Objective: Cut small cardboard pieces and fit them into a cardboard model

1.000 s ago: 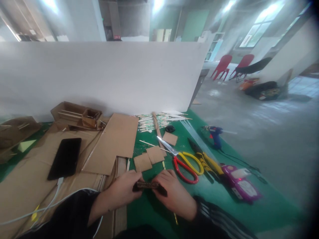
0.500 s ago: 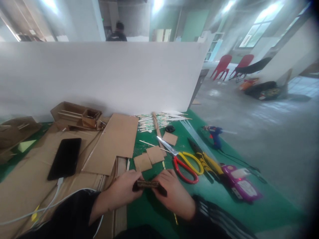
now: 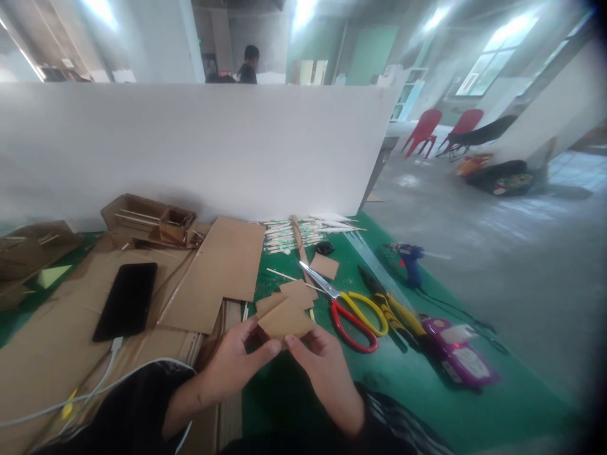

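White board [image 3: 190,145] stands upright at the back of the green mat [image 3: 427,385], walling off the bench. Big cardboard sheet [image 3: 218,272] lies flat w/ a phone [image 3: 126,301] charging beside it. Scissors [image 3: 348,303] and glue gun [image 3: 411,260] sit to the right, within reach. Left hand [image 3: 237,363] & right hand [image 3: 325,370] both pinch a small cardboard piece [image 3: 284,319] by its lower edge, tilted face-up just above the mat, prob. for a look.

A craft workshop in a large hall: a green-covered table [image 3: 417,392] strewn with cardboard sheets [image 3: 220,275], scissors [image 3: 348,306], a glue gun [image 3: 411,260] and wooden sticks [image 3: 303,229], a white partition board [image 3: 190,148], bare concrete floor [image 3: 497,253] and red plastic chairs [image 3: 422,129] beyond.
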`<action>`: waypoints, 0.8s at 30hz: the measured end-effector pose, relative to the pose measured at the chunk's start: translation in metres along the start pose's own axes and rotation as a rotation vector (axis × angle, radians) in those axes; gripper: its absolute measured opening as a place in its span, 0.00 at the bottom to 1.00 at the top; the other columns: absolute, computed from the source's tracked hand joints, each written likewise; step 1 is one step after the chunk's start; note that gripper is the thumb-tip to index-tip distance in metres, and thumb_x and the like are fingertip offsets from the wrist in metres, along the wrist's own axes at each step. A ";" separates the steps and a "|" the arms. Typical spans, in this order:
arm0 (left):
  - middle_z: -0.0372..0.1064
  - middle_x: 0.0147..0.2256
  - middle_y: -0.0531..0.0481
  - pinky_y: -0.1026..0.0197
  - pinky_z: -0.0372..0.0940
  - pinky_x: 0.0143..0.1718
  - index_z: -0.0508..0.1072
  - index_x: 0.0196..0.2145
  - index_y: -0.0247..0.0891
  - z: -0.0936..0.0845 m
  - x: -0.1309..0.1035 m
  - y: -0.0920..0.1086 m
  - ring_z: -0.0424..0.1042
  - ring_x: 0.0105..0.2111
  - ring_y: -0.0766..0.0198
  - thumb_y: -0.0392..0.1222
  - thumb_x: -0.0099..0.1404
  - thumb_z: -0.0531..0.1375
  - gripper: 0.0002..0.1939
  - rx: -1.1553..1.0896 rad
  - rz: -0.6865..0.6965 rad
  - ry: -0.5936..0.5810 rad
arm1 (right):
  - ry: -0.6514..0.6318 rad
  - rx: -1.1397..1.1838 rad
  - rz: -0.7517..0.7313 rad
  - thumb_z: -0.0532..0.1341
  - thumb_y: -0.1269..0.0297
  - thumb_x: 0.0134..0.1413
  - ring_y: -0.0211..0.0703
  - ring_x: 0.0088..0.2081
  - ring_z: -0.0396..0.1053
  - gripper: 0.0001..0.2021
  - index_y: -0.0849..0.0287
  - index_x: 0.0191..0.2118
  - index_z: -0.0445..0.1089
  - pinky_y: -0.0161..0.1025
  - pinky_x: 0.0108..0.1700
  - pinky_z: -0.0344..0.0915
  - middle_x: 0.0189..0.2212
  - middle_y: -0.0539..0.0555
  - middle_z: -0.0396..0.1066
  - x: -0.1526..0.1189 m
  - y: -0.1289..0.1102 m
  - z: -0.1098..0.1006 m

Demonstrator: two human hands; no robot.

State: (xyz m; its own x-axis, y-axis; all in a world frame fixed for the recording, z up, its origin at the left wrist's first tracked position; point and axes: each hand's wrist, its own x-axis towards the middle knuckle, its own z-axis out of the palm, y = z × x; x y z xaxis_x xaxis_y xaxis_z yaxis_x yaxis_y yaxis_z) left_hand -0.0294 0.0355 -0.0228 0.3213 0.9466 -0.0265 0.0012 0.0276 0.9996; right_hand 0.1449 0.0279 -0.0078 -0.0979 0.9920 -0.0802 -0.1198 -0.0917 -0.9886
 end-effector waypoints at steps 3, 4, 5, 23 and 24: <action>0.73 0.46 0.42 0.54 0.65 0.50 0.69 0.51 0.36 0.000 0.002 -0.002 0.71 0.46 0.54 0.48 0.63 0.62 0.22 -0.087 0.010 0.035 | 0.024 0.017 0.004 0.67 0.59 0.50 0.52 0.39 0.73 0.13 0.61 0.41 0.75 0.47 0.44 0.69 0.34 0.57 0.77 0.000 0.006 0.007; 0.73 0.46 0.42 0.54 0.65 0.50 0.69 0.50 0.35 -0.001 0.003 -0.003 0.72 0.47 0.54 0.48 0.63 0.62 0.21 -0.097 0.008 0.043 | 0.029 0.022 0.005 0.67 0.60 0.50 0.53 0.39 0.73 0.14 0.61 0.41 0.75 0.47 0.44 0.69 0.33 0.57 0.77 0.000 0.007 0.008; 0.74 0.45 0.42 0.54 0.65 0.50 0.70 0.49 0.35 -0.002 0.003 -0.004 0.72 0.46 0.54 0.48 0.63 0.63 0.21 -0.099 0.007 0.051 | 0.034 0.028 0.006 0.67 0.60 0.49 0.52 0.39 0.73 0.14 0.61 0.41 0.75 0.47 0.44 0.69 0.33 0.57 0.77 0.000 0.008 0.010; 0.75 0.40 0.46 0.58 0.67 0.44 0.73 0.47 0.32 -0.012 0.008 0.007 0.73 0.40 0.57 0.38 0.60 0.59 0.17 0.115 -0.128 -0.194 | -0.043 -0.339 -0.069 0.60 0.57 0.56 0.50 0.45 0.69 0.11 0.57 0.41 0.70 0.46 0.49 0.65 0.40 0.55 0.72 0.017 -0.028 -0.035; 0.75 0.39 0.46 0.59 0.67 0.42 0.74 0.46 0.32 -0.012 0.008 0.008 0.73 0.39 0.57 0.38 0.60 0.59 0.17 0.180 -0.141 -0.209 | -0.067 -0.433 -0.097 0.59 0.58 0.57 0.49 0.45 0.69 0.11 0.56 0.43 0.70 0.46 0.49 0.64 0.41 0.55 0.72 0.019 -0.031 -0.039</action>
State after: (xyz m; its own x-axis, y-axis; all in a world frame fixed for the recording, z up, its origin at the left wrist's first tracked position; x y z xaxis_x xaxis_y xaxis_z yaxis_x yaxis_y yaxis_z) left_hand -0.0384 0.0474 -0.0155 0.4936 0.8506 -0.1811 0.2213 0.0785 0.9720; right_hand 0.1857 0.0529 0.0164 -0.1720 0.9851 0.0098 0.2913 0.0603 -0.9547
